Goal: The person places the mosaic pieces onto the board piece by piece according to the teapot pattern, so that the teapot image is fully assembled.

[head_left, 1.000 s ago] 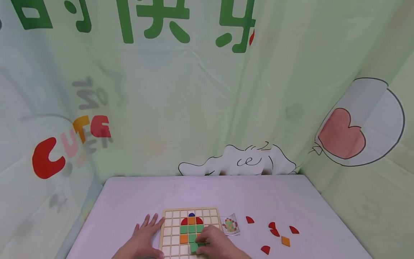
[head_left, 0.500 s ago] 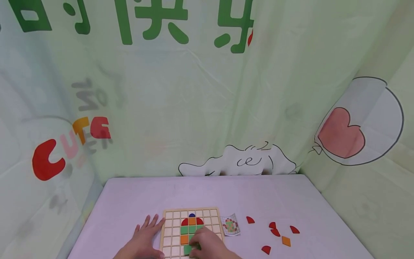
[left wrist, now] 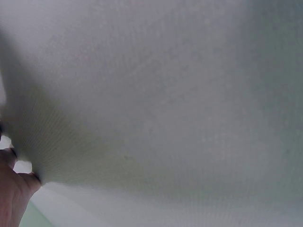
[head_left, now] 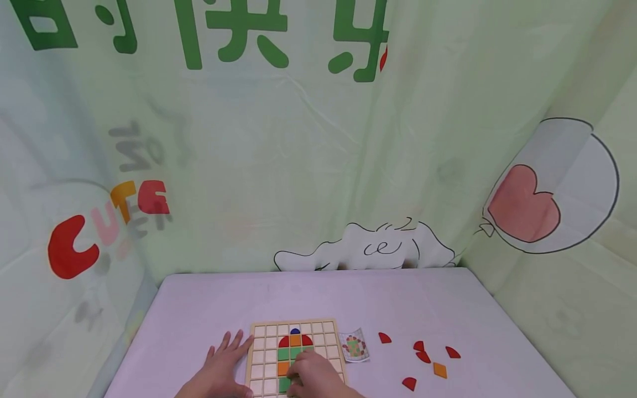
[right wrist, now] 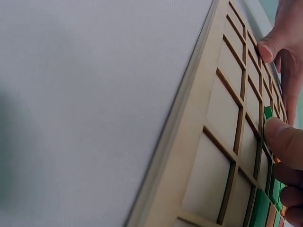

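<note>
Lying spread at the left edge of the board (head_left: 271,370) in the head view, the left hand (head_left: 219,371) sits opposite the right hand (head_left: 318,377), bent over the board; the left wrist view shows the left hand partly; in the right wrist view, the right thumb (right wrist: 288,144) touches a green tile (right wrist: 268,112) at the board, pinching undeterminable.
</note>
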Action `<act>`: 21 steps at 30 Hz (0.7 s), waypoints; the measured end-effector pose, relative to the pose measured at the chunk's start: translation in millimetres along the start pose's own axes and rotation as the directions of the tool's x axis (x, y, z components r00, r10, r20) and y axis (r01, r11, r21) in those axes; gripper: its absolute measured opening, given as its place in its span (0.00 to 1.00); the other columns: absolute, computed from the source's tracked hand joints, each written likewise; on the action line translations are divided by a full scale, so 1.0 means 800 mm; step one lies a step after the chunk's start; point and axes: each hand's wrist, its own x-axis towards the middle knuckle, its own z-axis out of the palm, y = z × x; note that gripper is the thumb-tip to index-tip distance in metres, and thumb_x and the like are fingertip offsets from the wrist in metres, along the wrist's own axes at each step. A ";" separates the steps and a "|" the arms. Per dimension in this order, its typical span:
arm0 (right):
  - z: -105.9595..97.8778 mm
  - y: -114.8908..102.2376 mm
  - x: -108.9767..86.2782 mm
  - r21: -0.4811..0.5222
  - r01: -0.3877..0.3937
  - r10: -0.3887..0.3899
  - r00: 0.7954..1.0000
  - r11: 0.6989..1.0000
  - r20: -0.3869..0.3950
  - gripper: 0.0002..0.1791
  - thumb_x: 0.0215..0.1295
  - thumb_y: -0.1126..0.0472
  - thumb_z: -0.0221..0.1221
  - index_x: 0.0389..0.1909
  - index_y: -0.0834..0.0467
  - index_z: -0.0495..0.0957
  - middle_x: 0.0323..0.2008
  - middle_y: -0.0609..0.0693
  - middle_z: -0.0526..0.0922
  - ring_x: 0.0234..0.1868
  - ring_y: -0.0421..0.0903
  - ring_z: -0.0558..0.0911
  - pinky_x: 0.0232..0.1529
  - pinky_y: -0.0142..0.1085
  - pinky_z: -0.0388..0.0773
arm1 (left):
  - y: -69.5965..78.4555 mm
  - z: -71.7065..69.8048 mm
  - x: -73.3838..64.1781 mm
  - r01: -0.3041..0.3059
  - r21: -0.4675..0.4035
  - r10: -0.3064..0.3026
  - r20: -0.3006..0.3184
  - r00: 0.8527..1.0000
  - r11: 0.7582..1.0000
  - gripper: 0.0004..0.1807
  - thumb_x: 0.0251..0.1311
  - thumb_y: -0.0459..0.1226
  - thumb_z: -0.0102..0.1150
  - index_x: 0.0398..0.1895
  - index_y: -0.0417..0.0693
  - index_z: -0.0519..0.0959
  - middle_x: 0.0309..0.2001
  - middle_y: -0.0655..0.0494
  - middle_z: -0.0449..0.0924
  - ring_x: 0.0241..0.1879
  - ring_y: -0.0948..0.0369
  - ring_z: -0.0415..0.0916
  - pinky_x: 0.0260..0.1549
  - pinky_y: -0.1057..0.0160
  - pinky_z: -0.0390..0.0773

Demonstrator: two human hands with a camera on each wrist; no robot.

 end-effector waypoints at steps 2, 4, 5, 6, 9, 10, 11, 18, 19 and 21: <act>0.001 0.000 0.002 -0.005 -0.008 0.008 1.000 1.000 0.009 0.11 0.55 0.54 0.75 0.39 0.52 0.90 0.34 0.36 0.84 0.38 0.30 0.75 0.43 0.26 0.78 | -0.002 0.000 0.000 -0.004 0.001 0.004 -0.008 1.000 1.000 0.71 0.21 0.62 0.85 0.77 0.49 0.65 0.80 0.38 0.54 0.80 0.32 0.40 0.69 0.20 0.39; 0.003 0.000 0.003 -0.008 -0.011 0.011 1.000 1.000 0.011 0.11 0.56 0.54 0.74 0.39 0.52 0.90 0.34 0.36 0.84 0.38 0.31 0.75 0.43 0.26 0.78 | -0.003 0.000 0.000 -0.014 0.004 0.014 -0.016 1.000 1.000 0.71 0.20 0.63 0.84 0.77 0.49 0.65 0.80 0.38 0.54 0.80 0.32 0.40 0.69 0.20 0.40; 0.003 0.000 0.004 -0.012 -0.010 0.010 1.000 1.000 0.011 0.11 0.56 0.54 0.74 0.39 0.52 0.90 0.33 0.36 0.84 0.38 0.31 0.75 0.43 0.26 0.78 | -0.004 0.000 0.000 -0.020 0.004 0.020 -0.019 1.000 1.000 0.72 0.20 0.64 0.84 0.77 0.49 0.65 0.80 0.38 0.54 0.80 0.32 0.40 0.68 0.20 0.40; 0.004 0.000 0.004 -0.016 -0.007 0.007 1.000 1.000 0.007 0.11 0.56 0.54 0.74 0.39 0.52 0.90 0.33 0.36 0.84 0.38 0.31 0.75 0.43 0.26 0.78 | -0.004 0.000 -0.001 -0.022 0.003 0.022 -0.021 1.000 1.000 0.72 0.20 0.64 0.84 0.77 0.49 0.65 0.80 0.38 0.54 0.80 0.32 0.40 0.68 0.20 0.40; 0.005 0.001 0.004 -0.035 0.007 -0.007 1.000 0.999 -0.001 0.11 0.55 0.55 0.74 0.39 0.52 0.90 0.33 0.37 0.84 0.38 0.31 0.76 0.43 0.26 0.78 | -0.005 0.000 -0.001 -0.031 -0.003 0.031 -0.025 0.999 1.000 0.72 0.20 0.65 0.83 0.77 0.49 0.65 0.80 0.37 0.54 0.80 0.32 0.40 0.68 0.20 0.40; 0.005 0.001 0.004 -0.043 0.012 -0.012 1.000 0.999 -0.002 0.11 0.55 0.55 0.74 0.39 0.52 0.90 0.33 0.37 0.85 0.38 0.31 0.76 0.43 0.26 0.78 | -0.005 0.000 -0.001 -0.033 -0.005 0.033 -0.026 0.999 0.999 0.72 0.20 0.65 0.83 0.77 0.49 0.65 0.80 0.37 0.54 0.80 0.32 0.40 0.68 0.20 0.40; 0.005 0.000 0.004 -0.054 0.015 -0.015 1.000 0.998 -0.001 0.10 0.55 0.55 0.74 0.39 0.52 0.90 0.33 0.37 0.85 0.38 0.31 0.76 0.43 0.25 0.77 | -0.005 0.000 -0.001 -0.034 -0.005 0.034 -0.027 0.999 0.999 0.72 0.20 0.65 0.83 0.77 0.49 0.65 0.80 0.37 0.54 0.80 0.32 0.40 0.68 0.20 0.40; 0.004 -0.001 0.004 -0.084 0.029 -0.029 1.000 0.996 0.006 0.10 0.55 0.56 0.73 0.38 0.52 0.91 0.33 0.38 0.85 0.37 0.32 0.75 0.42 0.25 0.76 | -0.008 0.002 -0.001 -0.050 0.007 0.050 -0.038 0.998 0.999 0.71 0.20 0.64 0.84 0.77 0.47 0.65 0.80 0.36 0.55 0.79 0.31 0.41 0.67 0.19 0.41; 0.003 -0.001 0.004 -0.077 0.028 -0.027 1.000 0.997 0.007 0.10 0.55 0.56 0.73 0.39 0.52 0.90 0.33 0.38 0.85 0.37 0.32 0.75 0.42 0.25 0.76 | -0.008 0.002 -0.001 -0.047 0.007 0.048 -0.038 0.998 0.999 0.71 0.20 0.64 0.84 0.77 0.48 0.65 0.80 0.37 0.55 0.79 0.31 0.41 0.67 0.19 0.41; 0.004 -0.001 0.004 -0.061 0.017 -0.017 1.000 0.998 0.012 0.10 0.55 0.56 0.73 0.39 0.52 0.90 0.33 0.37 0.85 0.38 0.32 0.76 0.43 0.25 0.76 | -0.008 0.002 -0.001 -0.043 0.007 0.043 -0.036 0.998 0.999 0.71 0.21 0.64 0.83 0.77 0.48 0.65 0.80 0.37 0.55 0.80 0.31 0.41 0.68 0.19 0.41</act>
